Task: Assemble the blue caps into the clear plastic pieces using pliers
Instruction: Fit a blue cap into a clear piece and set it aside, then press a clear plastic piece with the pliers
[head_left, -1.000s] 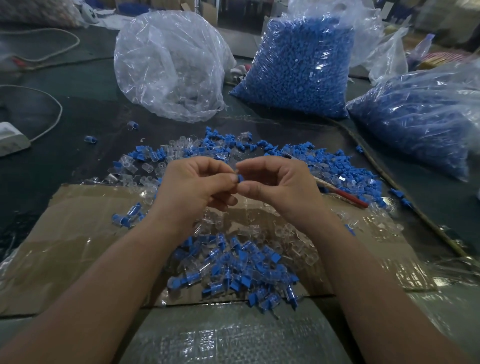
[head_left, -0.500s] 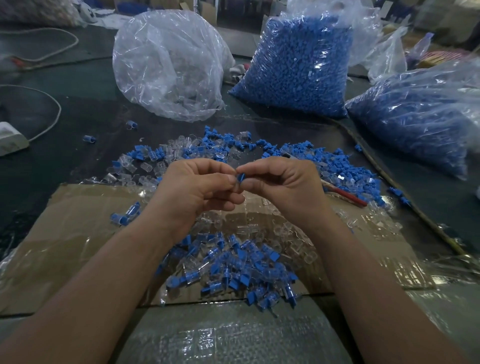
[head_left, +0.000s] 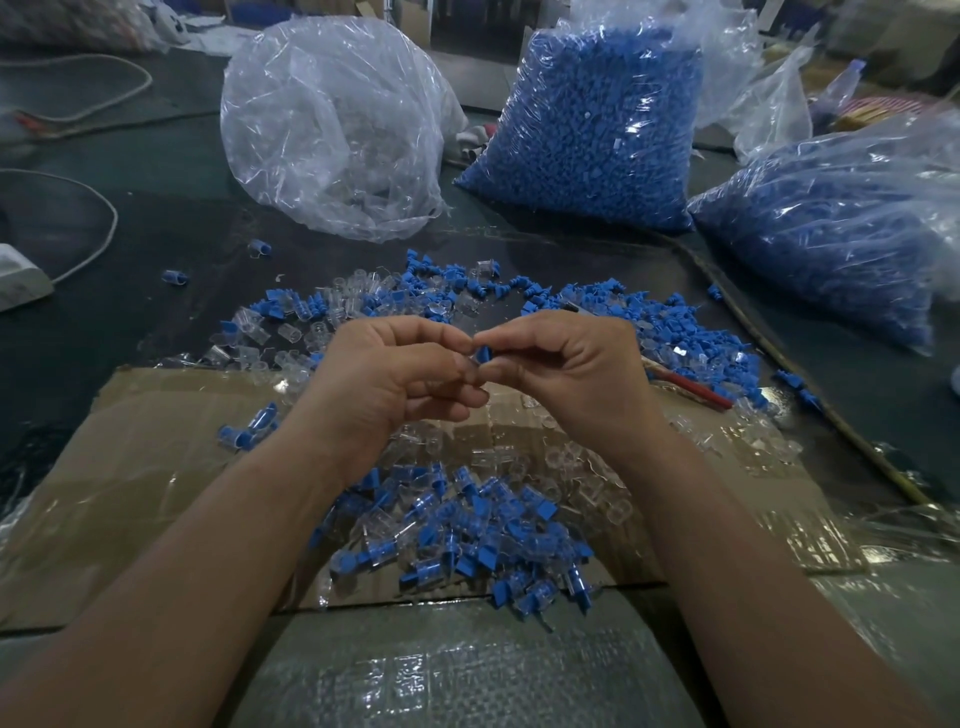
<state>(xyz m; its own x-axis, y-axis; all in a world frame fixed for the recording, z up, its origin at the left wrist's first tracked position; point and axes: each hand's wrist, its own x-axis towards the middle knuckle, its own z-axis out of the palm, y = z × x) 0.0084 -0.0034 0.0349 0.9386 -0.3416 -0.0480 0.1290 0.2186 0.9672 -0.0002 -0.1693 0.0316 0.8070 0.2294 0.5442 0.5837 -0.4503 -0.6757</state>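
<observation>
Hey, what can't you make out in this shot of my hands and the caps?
Head view:
- clear piece: mostly covered by left hand fingers; right hand pinches blue cap.
- red-handled tool: its working end buried under loose caps; pliers or not, unclear.
- right blue bag: cut off by frame edge.

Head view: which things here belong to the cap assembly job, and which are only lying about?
Job in hand:
left hand and right hand, pinching one blue cap; loose caps; loose clear pieces; assembled pile; red handle, likely the pliers; bags of blue caps; bag of clear pieces.

Lying about:
white cable; white box at the left edge.
</observation>
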